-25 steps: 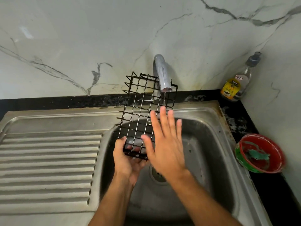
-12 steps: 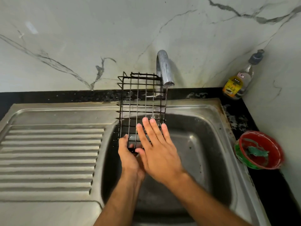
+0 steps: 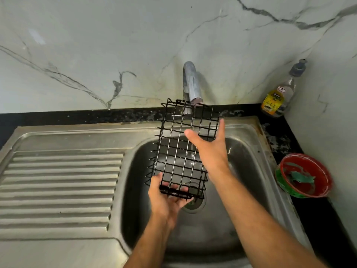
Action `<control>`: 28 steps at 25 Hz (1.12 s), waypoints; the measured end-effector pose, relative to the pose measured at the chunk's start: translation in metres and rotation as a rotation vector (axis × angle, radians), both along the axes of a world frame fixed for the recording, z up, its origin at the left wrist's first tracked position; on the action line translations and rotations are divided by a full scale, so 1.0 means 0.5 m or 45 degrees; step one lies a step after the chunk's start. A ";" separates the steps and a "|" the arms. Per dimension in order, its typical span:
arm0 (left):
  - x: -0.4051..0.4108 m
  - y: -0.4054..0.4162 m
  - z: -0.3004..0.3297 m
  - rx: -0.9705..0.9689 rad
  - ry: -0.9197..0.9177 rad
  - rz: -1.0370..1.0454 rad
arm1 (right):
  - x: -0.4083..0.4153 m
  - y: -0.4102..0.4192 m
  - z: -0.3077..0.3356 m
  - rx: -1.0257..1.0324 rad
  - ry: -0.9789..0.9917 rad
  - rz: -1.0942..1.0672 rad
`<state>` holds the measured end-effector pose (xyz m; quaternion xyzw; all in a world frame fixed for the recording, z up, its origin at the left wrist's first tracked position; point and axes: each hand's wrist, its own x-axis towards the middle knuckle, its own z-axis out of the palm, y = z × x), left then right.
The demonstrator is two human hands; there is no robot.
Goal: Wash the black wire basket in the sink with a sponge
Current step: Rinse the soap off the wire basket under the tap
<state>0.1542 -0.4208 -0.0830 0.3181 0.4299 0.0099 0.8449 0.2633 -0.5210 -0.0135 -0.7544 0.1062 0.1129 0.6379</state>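
Note:
The black wire basket [image 3: 181,149] stands tilted over the steel sink [image 3: 249,171], its top end under the tap [image 3: 191,84]. A thin stream of water runs down through its grid. My left hand [image 3: 166,198] holds the basket's bottom end from below, fingers curled round the lower wires. My right hand [image 3: 210,147] lies flat against the basket's right side, thumb across the front and fingers straight. A green sponge [image 3: 301,176] lies in a red bowl [image 3: 324,171] on the right counter.
A ribbed steel draining board [image 3: 58,186] fills the left. A soap bottle with a yellow label [image 3: 278,95] stands in the back right corner on the black counter [image 3: 324,225]. The drain [image 3: 195,206] sits below the basket. Marble wall behind.
The basket has swung right and now sits under the tap's stream. My right hand slid up from the lower grid to the basket's upper right side.

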 end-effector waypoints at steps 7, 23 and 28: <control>0.006 0.078 -0.008 0.180 0.001 -0.112 | -0.006 -0.014 -0.064 0.162 0.026 -0.030; 0.071 0.068 0.034 2.976 -0.716 -1.458 | 0.012 -0.024 -0.053 0.328 -0.056 -0.422; 0.142 0.076 0.083 3.054 -0.370 -1.162 | -0.014 0.027 -0.059 0.588 0.040 -0.550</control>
